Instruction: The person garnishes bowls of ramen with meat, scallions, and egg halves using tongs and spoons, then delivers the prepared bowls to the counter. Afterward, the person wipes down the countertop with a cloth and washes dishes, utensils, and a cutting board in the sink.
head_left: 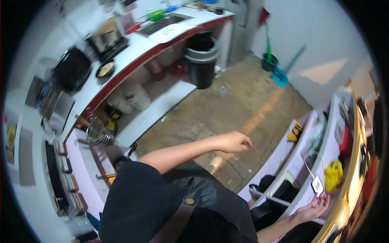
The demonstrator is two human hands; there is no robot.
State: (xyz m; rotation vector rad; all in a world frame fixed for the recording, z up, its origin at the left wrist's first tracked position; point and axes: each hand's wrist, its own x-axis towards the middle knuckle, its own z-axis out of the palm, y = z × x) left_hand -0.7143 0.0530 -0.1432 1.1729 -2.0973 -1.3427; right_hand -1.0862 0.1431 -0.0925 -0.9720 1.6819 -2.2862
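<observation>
My left hand [234, 142] hangs over the floor in front of my body, its fingers curled in and nothing visible in them. At the lower right, my right hand [313, 209] reaches into the shelf unit, palm turned up. Its fingertips close on the lower end of a small white square device with a black edge [318, 184], and a thin white cord loops up from it. What the device is cannot be made out. A crumpled yellow bag [334, 176] lies just beyond it. A dark apron [210, 198] covers my front.
On the left runs a white counter [137, 47] with a sink [166, 25] and a bowl of food [105, 69]. Beneath it stands a black bin [200, 67]. A green bucket [269, 62] and blue dustpan [279, 77] rest by the wall. White shelves [279, 152] line the right.
</observation>
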